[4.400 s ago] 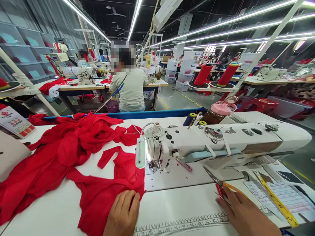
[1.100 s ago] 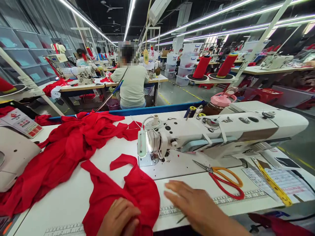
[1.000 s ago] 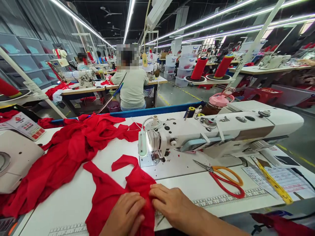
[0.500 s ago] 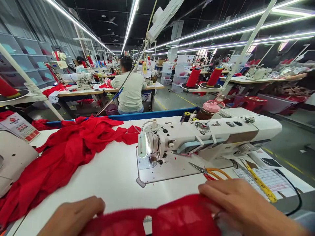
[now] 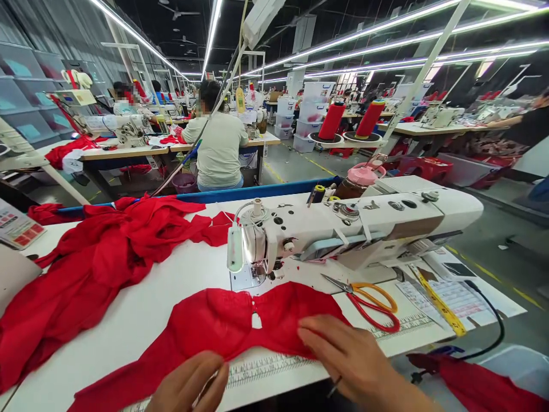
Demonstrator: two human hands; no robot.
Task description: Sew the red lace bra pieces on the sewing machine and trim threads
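Left hand: cut off by the lower frame edge, fingers loosely curled, tips on the near edge of the red garment piece; a true pinch cannot be told. Right hand: fingers spread flat, pressing the piece's right end. Piece lies spread on the white bench, below the sewing machine. Scissors just right of it, untouched.

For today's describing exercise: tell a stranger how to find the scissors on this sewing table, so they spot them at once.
Start at the white sewing machine on the white table. Look just in front of its base, toward the person, right of the spread red fabric piece under the right hand. The scissors lie flat there, the only thing with one orange and one red handle loop, unlike the yellow measuring tape further right.
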